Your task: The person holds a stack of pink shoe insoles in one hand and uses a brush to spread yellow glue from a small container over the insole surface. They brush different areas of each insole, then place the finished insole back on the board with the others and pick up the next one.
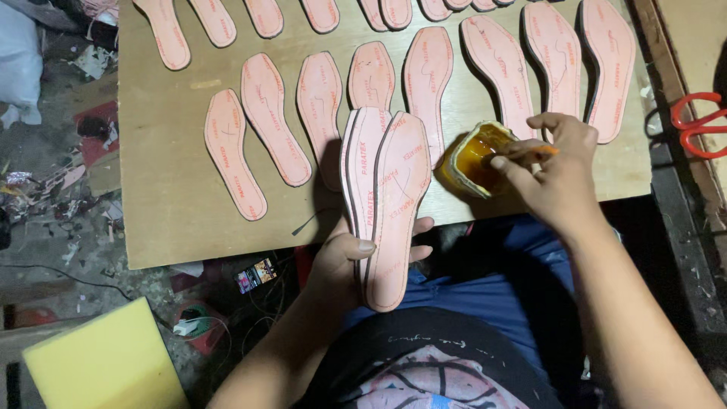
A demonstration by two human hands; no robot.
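My left hand (350, 261) grips two pink shoe insoles (386, 193) stacked side by side, their toes pointing away over the plywood board (163, 204). My right hand (556, 170) holds a thin brush handle (530, 151), its tip dipped into a small pot of amber glue (473, 159) that stands on the board just right of the held insoles.
Several more pink insoles (265, 113) lie in rows across the board. Red-handled scissors (697, 121) rest at the right edge. A yellow foam block (102, 363) sits lower left. Scraps and litter (45, 182) cover the floor on the left.
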